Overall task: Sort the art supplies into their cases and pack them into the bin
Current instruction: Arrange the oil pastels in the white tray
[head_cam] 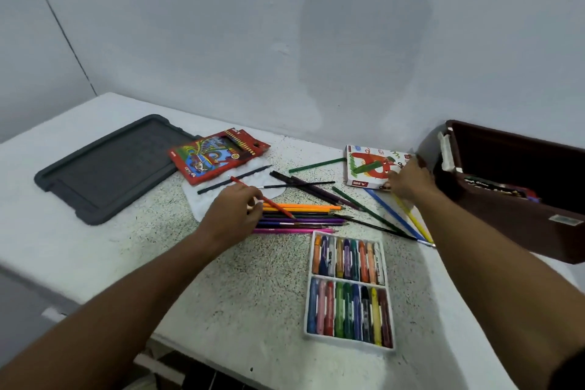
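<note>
Left hand (235, 209) pinches a slim red pencil (262, 197); right hand (408, 180) grips the flat cardboard box (368, 168).

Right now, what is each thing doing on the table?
Crayon tray: open, full of crayons.
Red pencil box: lying flat.
Crayon box: touched by right hand.
Red pencil: held by left hand.
Bin: open.
Grey lid: off, lying flat.

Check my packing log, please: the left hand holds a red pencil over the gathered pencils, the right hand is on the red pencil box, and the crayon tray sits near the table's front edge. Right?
One slip: in the head view the right hand is on the white crayon box, not the red pencil box. The left hand, red pencil and crayon tray are as stated.
</note>
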